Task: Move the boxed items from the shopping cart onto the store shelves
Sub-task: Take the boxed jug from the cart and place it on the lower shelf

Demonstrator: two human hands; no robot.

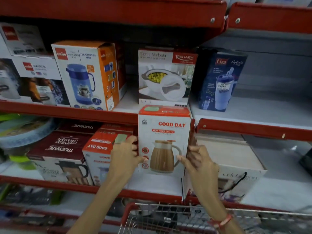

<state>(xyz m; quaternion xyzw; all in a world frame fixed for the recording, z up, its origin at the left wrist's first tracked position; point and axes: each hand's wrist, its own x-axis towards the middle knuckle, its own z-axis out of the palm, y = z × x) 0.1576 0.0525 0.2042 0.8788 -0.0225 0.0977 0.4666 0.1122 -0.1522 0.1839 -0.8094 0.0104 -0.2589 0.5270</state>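
Hands, left [124,155] and right [200,162], pinch the upright Good Day box [163,142] between them, each grip closed on a side.

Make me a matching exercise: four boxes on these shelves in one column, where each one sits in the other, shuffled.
1. Good Day box
2. Liza box
3. Cello Tea Express box
4. Trueware box

A. upper shelf, far right of the row
B. lower shelf, left of the hands
C. held between the left hand and right hand
D. upper shelf, left of the Rishabh box

Pairs: 1-C, 2-A, 3-D, 4-B
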